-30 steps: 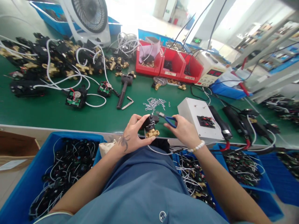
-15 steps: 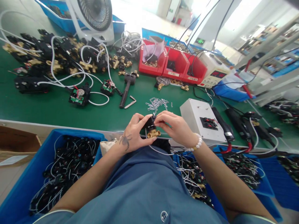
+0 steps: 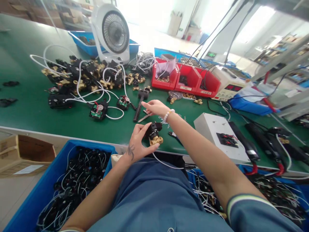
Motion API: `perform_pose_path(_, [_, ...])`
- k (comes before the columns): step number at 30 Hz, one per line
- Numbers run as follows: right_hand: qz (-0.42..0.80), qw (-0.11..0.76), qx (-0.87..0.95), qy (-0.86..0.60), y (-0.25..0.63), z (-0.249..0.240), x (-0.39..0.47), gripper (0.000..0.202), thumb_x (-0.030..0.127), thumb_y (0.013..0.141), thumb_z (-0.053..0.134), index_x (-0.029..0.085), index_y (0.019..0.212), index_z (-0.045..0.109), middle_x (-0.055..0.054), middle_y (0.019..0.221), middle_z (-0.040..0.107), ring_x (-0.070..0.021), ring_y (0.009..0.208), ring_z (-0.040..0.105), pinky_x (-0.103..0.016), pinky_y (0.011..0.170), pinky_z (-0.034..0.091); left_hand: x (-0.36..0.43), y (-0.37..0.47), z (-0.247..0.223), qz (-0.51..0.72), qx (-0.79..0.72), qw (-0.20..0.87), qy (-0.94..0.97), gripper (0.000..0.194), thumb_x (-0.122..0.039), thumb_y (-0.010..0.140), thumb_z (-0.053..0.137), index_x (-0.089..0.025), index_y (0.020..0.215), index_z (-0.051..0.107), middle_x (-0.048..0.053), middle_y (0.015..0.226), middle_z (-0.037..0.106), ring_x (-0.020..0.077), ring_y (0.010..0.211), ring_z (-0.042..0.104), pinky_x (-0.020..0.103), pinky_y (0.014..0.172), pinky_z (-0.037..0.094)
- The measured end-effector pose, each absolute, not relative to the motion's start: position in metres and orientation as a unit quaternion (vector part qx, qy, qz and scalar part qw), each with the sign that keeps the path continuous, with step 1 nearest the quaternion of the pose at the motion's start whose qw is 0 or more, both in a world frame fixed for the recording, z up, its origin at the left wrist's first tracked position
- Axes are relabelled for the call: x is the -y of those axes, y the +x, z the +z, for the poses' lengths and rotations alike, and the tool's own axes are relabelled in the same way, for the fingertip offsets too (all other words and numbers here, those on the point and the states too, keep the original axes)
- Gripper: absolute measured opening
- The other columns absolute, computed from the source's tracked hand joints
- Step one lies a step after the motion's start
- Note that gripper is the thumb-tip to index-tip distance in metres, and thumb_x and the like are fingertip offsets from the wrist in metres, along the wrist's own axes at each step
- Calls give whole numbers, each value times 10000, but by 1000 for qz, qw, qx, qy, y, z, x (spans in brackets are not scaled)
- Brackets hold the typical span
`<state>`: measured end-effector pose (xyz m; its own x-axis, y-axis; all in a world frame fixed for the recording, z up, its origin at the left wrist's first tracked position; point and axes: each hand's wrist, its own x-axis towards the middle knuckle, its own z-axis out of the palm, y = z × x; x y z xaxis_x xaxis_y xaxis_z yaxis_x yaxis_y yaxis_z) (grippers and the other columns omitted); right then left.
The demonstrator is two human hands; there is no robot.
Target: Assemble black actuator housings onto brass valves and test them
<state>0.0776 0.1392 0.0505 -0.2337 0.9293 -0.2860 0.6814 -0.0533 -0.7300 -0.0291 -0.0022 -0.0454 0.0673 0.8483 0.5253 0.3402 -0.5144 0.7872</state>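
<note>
My left hand holds a black valve unit with a brass fitting at the table's front edge; a white cable hangs from it. My right hand reaches over the green table, its fingers at a thin L-shaped metal tool, close to the black ribbed handle of a screwdriver-like tool. Whether the fingers grip the metal tool is hard to tell. Small silver clips lie partly hidden behind my right wrist. Pliers rest below my right forearm.
Red bins stand at the back, beside a power supply. A grey box sits on the right. Valve units with white cables pile up at left, near a fan. A blue crate stands below the table.
My right hand has left the valve unit and moved up and left to the metal tool. My left hand keeps hold of the unit. The view has shifted, and pliers now show.
</note>
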Motion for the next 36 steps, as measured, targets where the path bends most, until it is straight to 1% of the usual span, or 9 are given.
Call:
perform_pose_path(6, [461,88,622,-626,34,40,-161,321,347,813,781,142,675,575,15,518,521,-119,514,542,-218,483,418,2,-28,-47,515,-423,208,716,729,-329,757,755,-170,1413,481,89,1121,484,232,1045,544,425,926,557])
perform_pose_path(13, [551,183,567,-584,68,69,-153,292,166,1028,394,170,739,438,97,514,342,-28,401,310,-146,418,305,2,-29,-48,516,-427,217,710,730,-338,761,755,-177,1419,484,84,1119,488,229,1044,554,410,913,563])
perform_pose_path(16, [525,271,572,-568,108,82,-121,293,343,1071,342,186,843,439,106,532,322,-32,405,279,-145,403,248,3,-28,-48,522,-428,222,703,729,-345,764,755,-173,1420,488,84,1119,491,229,1050,554,418,926,559])
perform_pose_path(18, [453,384,600,-536,138,87,-90,203,384,1031,471,202,943,458,92,573,406,-40,448,379,-149,442,305,2,-26,-47,528,-429,232,695,724,-347,769,753,-185,1423,488,80,1119,489,222,1047,554,403,909,566])
perform_pose_path(20, [400,448,639,-481,168,91,-57,312,508,958,572,208,1026,520,55,663,506,-59,519,470,-182,495,365,1,-23,-46,532,-430,245,687,720,-346,768,756,-190,1420,493,76,1114,488,215,1042,551,378,878,575])
perform_pose_path(22, [396,445,651,-471,196,96,-25,415,614,942,527,219,1067,562,40,677,517,-83,515,446,-226,484,346,0,-18,-45,535,-425,253,685,717,-344,762,763,-184,1411,504,74,1105,489,213,1036,551,369,867,578])
perform_pose_path(26, [341,410,648,-543,233,101,23,351,571,933,564,227,1000,586,38,651,491,-97,509,405,-245,475,303,-3,-6,-45,537,-404,252,696,717,-354,757,773,-174,1403,516,73,1087,494,211,1016,550,381,874,575])
perform_pose_path(32, [283,171,710,-621,249,101,50,540,692,851,577,190,655,544,28,531,431,-95,480,370,-241,438,256,-5,0,-46,535,-395,246,705,734,-352,745,782,-194,1408,511,65,1072,486,204,996,546,358,836,577])
perform_pose_path(36, [294,375,632,-611,248,105,57,513,690,904,516,205,745,576,47,497,383,-86,420,303,-237,392,201,-5,-2,-45,521,-398,253,711,735,-365,755,773,-183,1415,504,72,1082,487,211,1007,540,375,859,572])
